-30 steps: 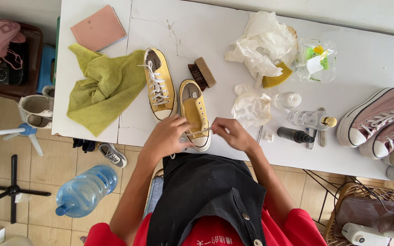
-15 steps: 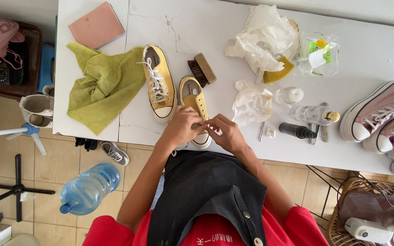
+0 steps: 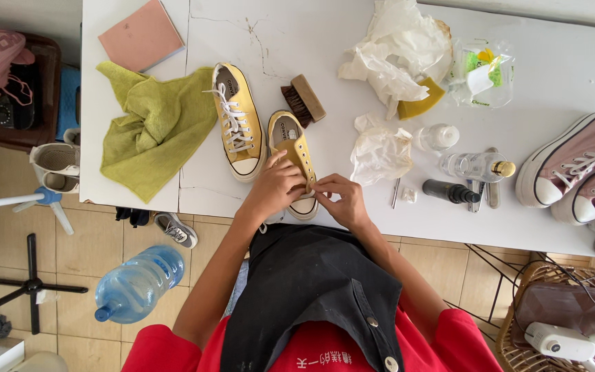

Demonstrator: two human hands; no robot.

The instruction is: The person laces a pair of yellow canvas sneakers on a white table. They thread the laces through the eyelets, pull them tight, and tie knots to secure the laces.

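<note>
Two yellow low-top sneakers lie side by side on the white table (image 3: 270, 41). The left sneaker (image 3: 237, 122) has white laces in it. The right sneaker (image 3: 293, 153) shows no laces, and its toe points at me. My left hand (image 3: 275, 187) lies over its toe end, fingers curled on the upper. My right hand (image 3: 339, 200) pinches at the same shoe's front, fingertips meeting those of the left hand. What they pinch is too small to make out.
A brown shoe brush (image 3: 304, 100) lies behind the sneakers, a green cloth (image 3: 153, 127) and pink pad (image 3: 142, 34) to the left. Crumpled plastic (image 3: 397, 52), small bottles (image 3: 476, 165) and pink high-tops (image 3: 583, 165) sit right. A water jug (image 3: 139, 284) lies on the floor.
Both hands have drawn together over the front of the unlaced sneaker, the right hand moving left to meet the left. The sneaker has stayed in place.
</note>
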